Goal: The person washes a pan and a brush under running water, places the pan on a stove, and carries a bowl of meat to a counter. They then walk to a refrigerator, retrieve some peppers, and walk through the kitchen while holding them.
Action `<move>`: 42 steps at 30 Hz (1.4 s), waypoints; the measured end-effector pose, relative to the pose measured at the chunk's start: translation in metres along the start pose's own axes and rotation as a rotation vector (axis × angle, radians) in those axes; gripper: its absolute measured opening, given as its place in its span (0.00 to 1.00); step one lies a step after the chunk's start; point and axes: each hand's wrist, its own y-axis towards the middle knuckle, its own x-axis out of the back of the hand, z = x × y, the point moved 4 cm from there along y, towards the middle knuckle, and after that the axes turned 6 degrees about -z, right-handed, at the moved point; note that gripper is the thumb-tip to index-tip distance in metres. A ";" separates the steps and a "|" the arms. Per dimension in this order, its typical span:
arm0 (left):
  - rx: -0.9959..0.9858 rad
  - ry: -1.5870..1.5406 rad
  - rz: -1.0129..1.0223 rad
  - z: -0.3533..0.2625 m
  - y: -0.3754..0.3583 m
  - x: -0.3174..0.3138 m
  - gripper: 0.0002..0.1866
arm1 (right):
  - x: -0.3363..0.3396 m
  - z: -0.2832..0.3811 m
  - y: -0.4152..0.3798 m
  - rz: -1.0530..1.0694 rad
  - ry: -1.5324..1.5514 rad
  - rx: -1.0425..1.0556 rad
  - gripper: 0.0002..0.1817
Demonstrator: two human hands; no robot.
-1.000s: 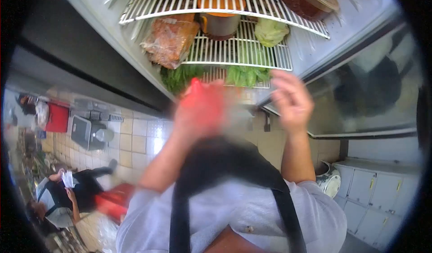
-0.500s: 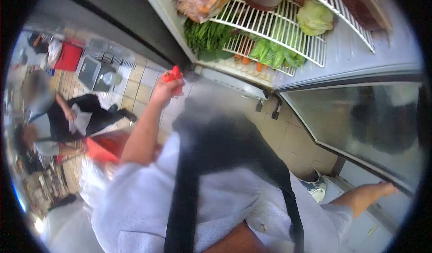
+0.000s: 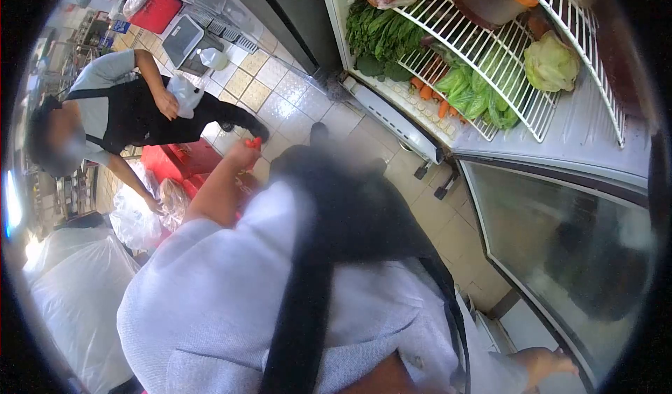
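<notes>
My left hand, at the end of an outstretched arm, is closed around red vegetables; the fingers hide most of them. It is beside a red crate that has red items and bags about it. My right hand has its fingers stretched out, the tips right at the lower edge of the glass fridge door, which stands open. Inside the fridge, white wire shelves hold leafy greens, carrots, lettuce and a pale green cabbage.
A person in a black apron stands at the left, holding a white bag and reaching toward other bags. Large clear plastic bags fill the lower left. A grey bin and a jug stand on the tiled floor.
My view has turned, so the fridge appears farther right. My left hand has lowered toward the red crate with the red vegetables. My right hand now appears lower along the door. The other person leans closer.
</notes>
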 end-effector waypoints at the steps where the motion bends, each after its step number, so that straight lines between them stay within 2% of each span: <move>1: -0.016 0.033 -0.085 0.008 0.003 0.002 0.16 | 0.003 -0.004 -0.001 0.027 0.002 0.007 0.55; 5: -0.018 0.043 -0.001 0.000 0.009 0.002 0.16 | 0.030 -0.018 -0.005 0.117 0.020 0.021 0.56; 7: -0.156 0.040 0.000 -0.021 0.018 0.002 0.16 | 0.054 -0.024 -0.004 0.149 0.025 0.020 0.56; 11: -0.196 -0.059 0.115 -0.050 0.039 -0.015 0.15 | 0.097 -0.034 -0.004 0.234 0.027 0.009 0.57; 14: -0.282 -0.028 0.132 -0.068 0.053 -0.022 0.13 | 0.114 -0.031 -0.045 0.168 0.039 -0.023 0.59; 15: -0.277 -0.077 0.162 -0.069 0.062 -0.025 0.13 | 0.106 -0.018 -0.094 0.230 0.099 -0.098 0.59; 17: -0.314 -0.086 0.178 -0.074 0.062 -0.022 0.15 | 0.110 -0.019 -0.098 0.210 0.102 -0.122 0.60; 18: -0.317 -0.093 0.187 -0.069 0.069 -0.023 0.15 | 0.110 -0.026 -0.092 0.195 0.105 -0.159 0.60; 19: -0.325 -0.074 0.195 -0.062 0.080 -0.023 0.16 | 0.123 -0.036 -0.065 0.030 0.114 -0.116 0.60; 22: -0.370 -0.019 0.206 -0.041 0.097 -0.017 0.18 | 0.161 -0.038 -0.099 0.137 0.163 -0.042 0.58; 24: -0.260 -0.054 0.208 -0.024 0.099 -0.011 0.18 | 0.199 -0.063 -0.055 0.145 0.135 -0.022 0.56; 26: -0.265 0.007 0.235 -0.003 0.111 -0.016 0.19 | 0.227 -0.076 -0.044 0.170 0.171 -0.143 0.57; 28: -0.177 0.100 0.229 0.018 0.116 -0.022 0.20 | 0.240 -0.076 -0.076 0.158 0.117 -0.130 0.57; 31: -0.161 0.030 0.263 0.045 0.100 -0.037 0.22 | 0.250 -0.086 -0.116 0.108 0.161 -0.166 0.53; 33: -0.108 -0.083 0.306 0.060 0.103 -0.053 0.22 | 0.238 -0.098 -0.157 0.317 0.282 -0.107 0.45; 34: -0.110 -0.095 0.303 0.058 0.089 -0.056 0.22 | 0.251 -0.123 -0.123 0.363 0.260 -0.100 0.35; 36: -0.094 -0.125 0.248 0.051 0.058 -0.053 0.22 | 0.265 -0.133 -0.142 0.400 0.295 -0.193 0.30; 37: -0.194 -0.132 0.221 0.057 0.062 -0.063 0.20 | 0.273 -0.147 -0.141 0.451 0.261 -0.303 0.29; 38: -0.192 -0.131 0.226 0.066 0.064 -0.073 0.20 | 0.284 -0.160 -0.140 0.499 0.219 -0.408 0.27; 39: -0.152 -0.192 0.232 0.064 0.049 -0.077 0.19 | 0.292 -0.168 -0.155 0.425 0.172 -0.388 0.24; 40: -0.116 -0.259 0.236 0.063 0.038 -0.082 0.19 | 0.296 -0.186 -0.157 0.459 -0.049 -0.245 0.19; 41: -0.106 -0.266 0.231 0.063 0.033 -0.089 0.19 | 0.292 -0.182 -0.190 0.484 0.039 -0.523 0.16; 42: -0.100 -0.275 0.222 0.065 0.032 -0.094 0.18 | 0.291 -0.213 -0.171 1.016 0.273 -0.607 0.21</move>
